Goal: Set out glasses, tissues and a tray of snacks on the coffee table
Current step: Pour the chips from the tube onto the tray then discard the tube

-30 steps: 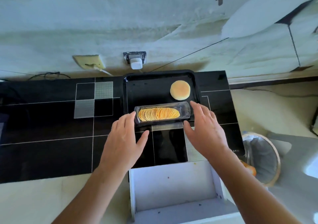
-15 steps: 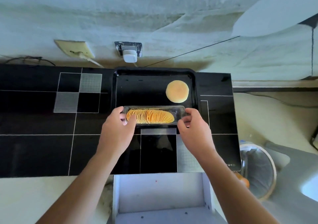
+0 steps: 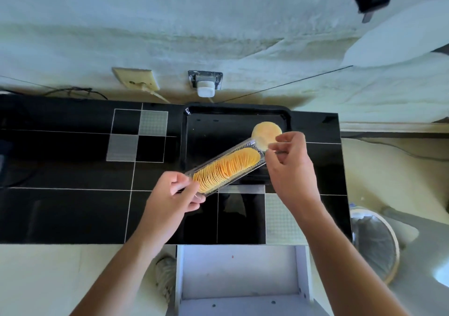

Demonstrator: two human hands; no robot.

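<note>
A clear plastic sleeve of stacked orange chips (image 3: 228, 167) is held slantwise above the front of the black tray (image 3: 213, 131). My left hand (image 3: 175, 194) pinches its near left end, and my right hand (image 3: 289, 162) pinches its far right end. A round pale bun (image 3: 266, 131) lies on the tray's right side, partly behind the sleeve's end and my right fingers. The tray sits at the back of the black glossy coffee table (image 3: 73, 206), against the wall. No glasses or tissues are in view.
A white open box or stool (image 3: 240, 274) stands right in front of the table. A round bin with a dark liner (image 3: 374, 243) is on the floor at the right. Wall sockets with a white plug (image 3: 205, 89) and cables sit behind the table.
Both hands have taken the chip sleeve by its ends and lifted it off the tray's front edge, turning it from level to slanting, right end farther away.
</note>
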